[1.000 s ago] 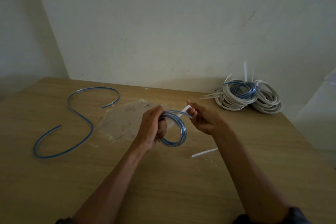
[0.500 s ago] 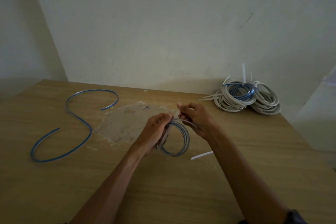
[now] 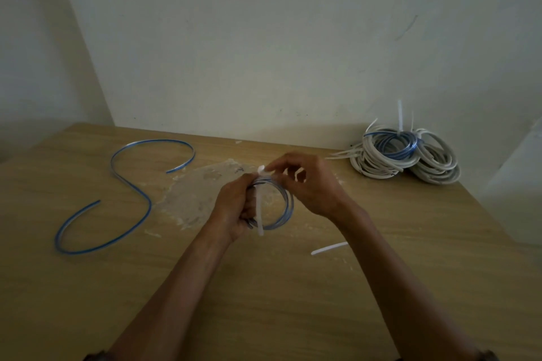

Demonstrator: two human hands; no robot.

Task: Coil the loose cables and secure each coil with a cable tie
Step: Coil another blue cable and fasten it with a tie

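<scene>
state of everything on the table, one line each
blue coil: coiled, gripped by left hand
cable tie: draped over the coil, end pinched by right hand, not visibly locked
loose blue cable: uncoiled, lying flat
spare tie: lying unused
coil pile: tied

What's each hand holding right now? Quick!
Left hand: closed, gripping the blue cable coil.
Right hand: closed, pinching the white cable tie at the coil's top.
</scene>
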